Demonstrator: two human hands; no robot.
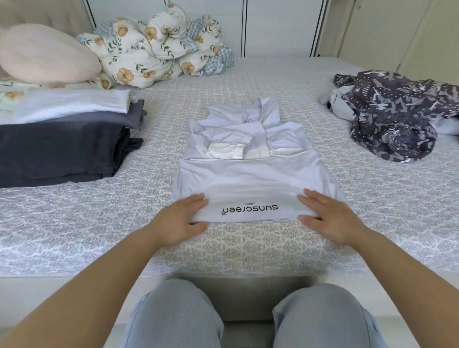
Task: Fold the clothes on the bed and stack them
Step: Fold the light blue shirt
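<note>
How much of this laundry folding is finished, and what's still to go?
Done: a folded stack sits on the bed's left side. In hand: the left hand and right hand grip the near hem of the light blue jacket, its sleeves already folded in. Left: the crumpled patterned garment on the right.

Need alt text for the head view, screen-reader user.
Both hands, left hand and right hand, pinch the near hem of a half-folded pale blue jacket on a patterned bed. A folded stack sits left, a crumpled dark patterned garment right.
</note>
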